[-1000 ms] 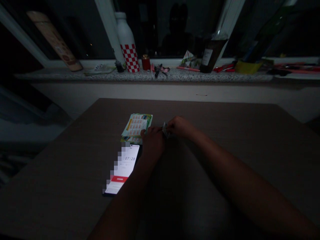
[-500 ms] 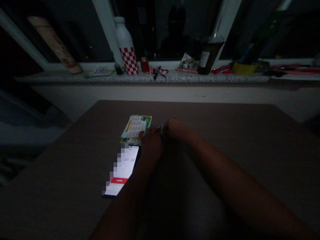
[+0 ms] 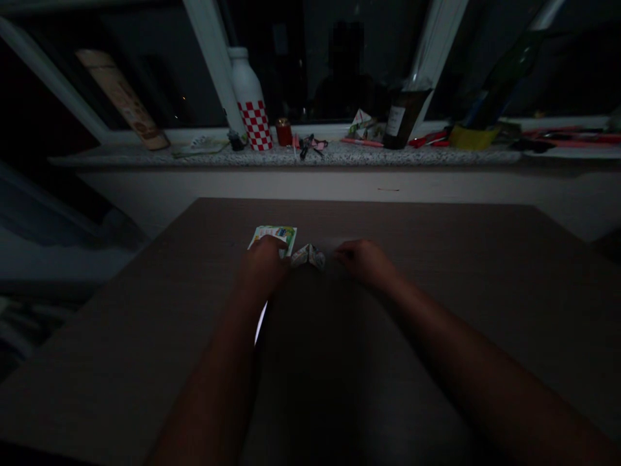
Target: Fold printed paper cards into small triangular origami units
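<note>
In dim light a small folded paper piece [image 3: 308,255] lies on the brown table [image 3: 446,272] between my hands, and neither hand is holding it. My left hand [image 3: 264,262] rests with its fingers laid over a green printed calendar card [image 3: 281,232], its thumb side close to the paper. My right hand [image 3: 363,259] sits just to the right of the paper, fingers loosely stretched toward it and holding nothing. A lit phone [image 3: 261,323] is almost hidden under my left forearm, with only a sliver of glow showing.
A stone windowsill [image 3: 291,154] runs behind the table. It carries a white bottle with red checks [image 3: 252,103], a small red jar [image 3: 284,131], a dark glass bottle [image 3: 402,116], a leaning cardboard tube [image 3: 123,100], pens and clutter. The window is dark.
Both hands held the folded paper together; now it lies on the table and the hands have parted. My left hand moved onto the card, and its forearm now covers the phone.
</note>
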The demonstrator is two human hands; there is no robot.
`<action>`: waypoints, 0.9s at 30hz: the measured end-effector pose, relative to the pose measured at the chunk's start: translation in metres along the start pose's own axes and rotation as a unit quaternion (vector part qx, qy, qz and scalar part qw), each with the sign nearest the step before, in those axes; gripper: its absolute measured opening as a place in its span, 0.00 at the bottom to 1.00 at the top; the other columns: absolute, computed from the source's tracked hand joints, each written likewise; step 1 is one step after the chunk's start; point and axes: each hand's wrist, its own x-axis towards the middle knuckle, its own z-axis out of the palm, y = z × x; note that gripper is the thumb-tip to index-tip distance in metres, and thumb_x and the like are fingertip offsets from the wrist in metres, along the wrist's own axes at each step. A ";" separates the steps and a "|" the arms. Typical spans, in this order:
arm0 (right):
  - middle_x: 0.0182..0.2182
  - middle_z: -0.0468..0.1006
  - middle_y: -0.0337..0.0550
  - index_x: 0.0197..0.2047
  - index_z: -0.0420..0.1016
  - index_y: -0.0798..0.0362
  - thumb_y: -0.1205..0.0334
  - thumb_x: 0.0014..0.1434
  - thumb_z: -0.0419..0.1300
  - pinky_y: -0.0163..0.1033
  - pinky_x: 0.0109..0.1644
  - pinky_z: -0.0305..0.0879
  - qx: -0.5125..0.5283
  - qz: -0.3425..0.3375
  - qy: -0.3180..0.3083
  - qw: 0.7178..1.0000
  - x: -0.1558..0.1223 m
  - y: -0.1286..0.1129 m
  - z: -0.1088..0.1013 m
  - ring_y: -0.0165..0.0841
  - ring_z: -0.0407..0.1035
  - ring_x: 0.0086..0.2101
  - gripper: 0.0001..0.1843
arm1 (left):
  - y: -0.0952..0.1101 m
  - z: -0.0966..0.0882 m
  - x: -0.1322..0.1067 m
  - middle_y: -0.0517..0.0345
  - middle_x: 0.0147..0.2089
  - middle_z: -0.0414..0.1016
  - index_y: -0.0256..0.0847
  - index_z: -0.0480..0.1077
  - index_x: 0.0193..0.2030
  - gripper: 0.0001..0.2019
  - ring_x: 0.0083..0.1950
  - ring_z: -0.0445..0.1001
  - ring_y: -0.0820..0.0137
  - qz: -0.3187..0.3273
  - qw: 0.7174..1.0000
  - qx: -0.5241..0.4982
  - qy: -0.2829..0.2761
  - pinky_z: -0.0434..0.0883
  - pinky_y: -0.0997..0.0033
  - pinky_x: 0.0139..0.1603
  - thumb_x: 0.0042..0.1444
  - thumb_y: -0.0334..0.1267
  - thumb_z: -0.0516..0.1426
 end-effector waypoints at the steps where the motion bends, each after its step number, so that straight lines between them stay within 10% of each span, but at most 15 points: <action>1: 0.31 0.82 0.46 0.37 0.80 0.54 0.62 0.62 0.53 0.33 0.31 0.58 0.005 0.002 0.004 1.000 -0.005 0.002 0.000 0.32 0.73 0.29 0.13 | -0.008 -0.003 0.005 0.47 0.56 0.73 0.41 0.72 0.52 0.18 0.54 0.72 0.59 -0.007 0.999 0.015 -0.035 0.67 0.64 0.52 0.54 0.36 0.56; 12: 0.32 0.82 0.46 0.35 0.80 0.53 0.60 0.62 0.54 0.34 0.34 0.61 0.040 0.009 0.030 0.999 -0.029 0.013 0.012 0.35 0.74 0.31 0.13 | -0.044 0.010 0.031 0.48 0.46 0.80 0.43 0.77 0.45 0.16 0.44 0.77 0.61 0.021 0.991 0.021 -0.131 0.69 0.70 0.42 0.47 0.40 0.62; 27: 0.30 0.82 0.47 0.35 0.80 0.54 0.62 0.60 0.56 0.36 0.34 0.62 0.088 0.015 0.047 0.995 -0.033 0.013 0.015 0.36 0.75 0.30 0.11 | -0.041 0.000 0.024 0.53 0.29 0.79 0.41 0.77 0.26 0.08 0.30 0.74 0.66 -0.047 0.996 -0.040 -0.072 0.61 0.73 0.29 0.47 0.42 0.61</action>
